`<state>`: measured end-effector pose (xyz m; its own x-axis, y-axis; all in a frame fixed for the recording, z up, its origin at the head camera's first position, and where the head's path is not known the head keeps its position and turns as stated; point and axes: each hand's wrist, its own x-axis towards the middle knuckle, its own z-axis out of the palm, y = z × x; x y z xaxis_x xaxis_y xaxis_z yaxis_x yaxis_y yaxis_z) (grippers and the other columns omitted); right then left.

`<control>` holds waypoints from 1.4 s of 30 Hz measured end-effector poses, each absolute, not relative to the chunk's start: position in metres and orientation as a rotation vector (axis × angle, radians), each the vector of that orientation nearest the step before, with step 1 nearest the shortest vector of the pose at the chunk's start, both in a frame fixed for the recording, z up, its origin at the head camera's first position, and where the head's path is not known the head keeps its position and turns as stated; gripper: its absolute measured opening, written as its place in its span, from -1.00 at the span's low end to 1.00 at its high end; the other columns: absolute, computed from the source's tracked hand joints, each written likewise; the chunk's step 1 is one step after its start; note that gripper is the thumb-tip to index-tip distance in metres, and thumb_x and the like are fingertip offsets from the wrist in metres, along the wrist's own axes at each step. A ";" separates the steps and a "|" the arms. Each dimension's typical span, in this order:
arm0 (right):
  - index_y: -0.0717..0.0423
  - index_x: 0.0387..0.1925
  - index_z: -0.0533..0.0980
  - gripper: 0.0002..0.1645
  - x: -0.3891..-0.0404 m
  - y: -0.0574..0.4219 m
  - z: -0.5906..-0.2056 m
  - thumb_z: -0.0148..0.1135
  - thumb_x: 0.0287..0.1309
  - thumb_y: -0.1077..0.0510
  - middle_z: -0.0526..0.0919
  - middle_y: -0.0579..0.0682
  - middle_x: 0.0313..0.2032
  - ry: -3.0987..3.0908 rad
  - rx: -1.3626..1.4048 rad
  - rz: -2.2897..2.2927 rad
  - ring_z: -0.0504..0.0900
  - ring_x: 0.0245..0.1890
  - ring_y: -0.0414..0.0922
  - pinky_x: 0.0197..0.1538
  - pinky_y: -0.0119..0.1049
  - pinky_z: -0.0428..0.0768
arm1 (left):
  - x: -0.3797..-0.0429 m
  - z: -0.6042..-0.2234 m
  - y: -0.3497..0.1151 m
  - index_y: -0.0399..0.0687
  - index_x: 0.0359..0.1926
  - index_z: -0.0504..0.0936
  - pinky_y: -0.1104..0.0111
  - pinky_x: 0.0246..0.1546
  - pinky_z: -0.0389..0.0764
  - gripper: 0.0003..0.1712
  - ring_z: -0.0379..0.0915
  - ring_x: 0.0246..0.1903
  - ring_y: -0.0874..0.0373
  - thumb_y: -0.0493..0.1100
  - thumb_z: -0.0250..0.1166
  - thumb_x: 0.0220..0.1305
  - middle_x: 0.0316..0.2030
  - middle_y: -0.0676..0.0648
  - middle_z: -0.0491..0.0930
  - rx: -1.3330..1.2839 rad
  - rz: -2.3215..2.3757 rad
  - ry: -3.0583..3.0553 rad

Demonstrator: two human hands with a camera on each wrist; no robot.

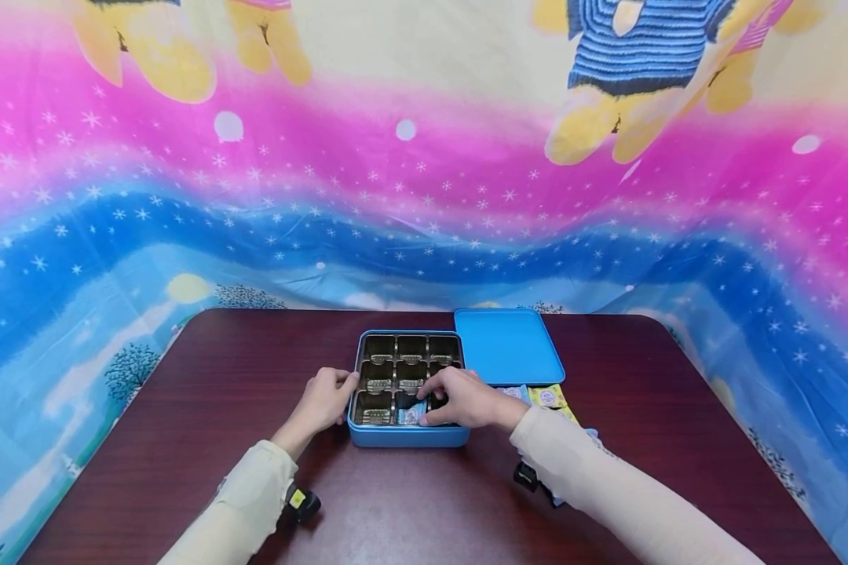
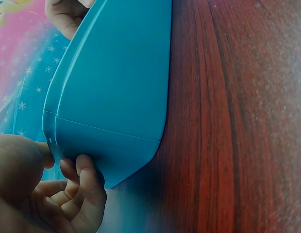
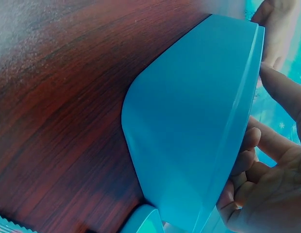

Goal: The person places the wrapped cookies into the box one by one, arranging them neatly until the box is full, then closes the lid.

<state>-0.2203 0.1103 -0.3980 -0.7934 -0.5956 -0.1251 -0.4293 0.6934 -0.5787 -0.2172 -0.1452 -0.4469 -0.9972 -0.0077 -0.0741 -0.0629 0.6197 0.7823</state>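
A blue rectangular tin [image 1: 410, 437] stands open on the table, fitted with a dark gold divided tray [image 1: 411, 345]. My left hand [image 1: 328, 395] grips the tin's left wall, its thumb at the rim and its fingers curled against the side [image 2: 85, 179]. My right hand [image 1: 462, 396] reaches over the tin's right edge into the front middle compartment. There it pinches a small light-blue wrapped packet [image 1: 411, 413] between thumb and forefinger. In the right wrist view, the rim of the tin [image 3: 189, 111] hides the right fingertips.
The tin's blue lid [image 1: 512, 345] lies behind and to the right of it, underside up. Several wrapped packets, among them a yellow one [image 1: 547, 397], lie near the lid's front edge, partly covered by the right arm. A patterned cloth [image 1: 410, 196] hangs behind the dark red-brown table [image 1: 254, 353].
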 end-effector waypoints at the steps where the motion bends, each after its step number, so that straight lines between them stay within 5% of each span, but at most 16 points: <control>1: 0.06 -0.06 0.71 -0.64 -0.220 0.111 -0.398 0.51 0.10 0.05 0.21 -0.18 -0.61 2.601 -0.811 -0.782 0.16 -0.59 -0.21 -0.26 -0.29 0.13 | -0.217 -0.447 -0.145 -0.36 0.14 0.63 0.35 -0.65 0.56 -0.53 0.41 -0.83 0.23 -0.06 0.09 0.52 -0.63 -0.06 0.60 -0.061 1.341 2.771; 21: 0.06 0.06 0.67 -0.63 -0.217 0.121 -0.398 0.37 0.25 0.03 0.28 -0.16 -0.62 2.578 -0.798 -0.887 0.17 -0.66 -0.21 -0.48 -0.36 0.16 | -0.217 -0.448 -0.144 -0.37 0.17 0.61 0.34 -0.66 0.54 -0.52 0.40 -0.83 0.21 -0.06 0.08 0.52 -0.64 -0.07 0.58 -0.055 1.339 2.774; 42: 0.10 0.12 0.64 -0.60 -0.211 0.139 -0.392 0.31 0.33 0.02 0.54 -0.12 -0.35 2.560 -0.847 -0.959 0.39 -0.50 -0.22 -0.38 -0.36 0.39 | -0.216 -0.448 -0.144 -0.38 0.16 0.61 0.33 -0.70 0.55 -0.52 0.40 -0.84 0.24 -0.06 0.10 0.50 -0.53 -0.13 0.67 -0.066 1.357 2.784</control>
<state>-0.2106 0.1392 -0.3922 -0.7896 -0.6114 -0.0525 -0.4266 0.6083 -0.6694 -0.2157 -0.1439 -0.4482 -0.9982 -0.0192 -0.0576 -0.0572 0.6155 0.7861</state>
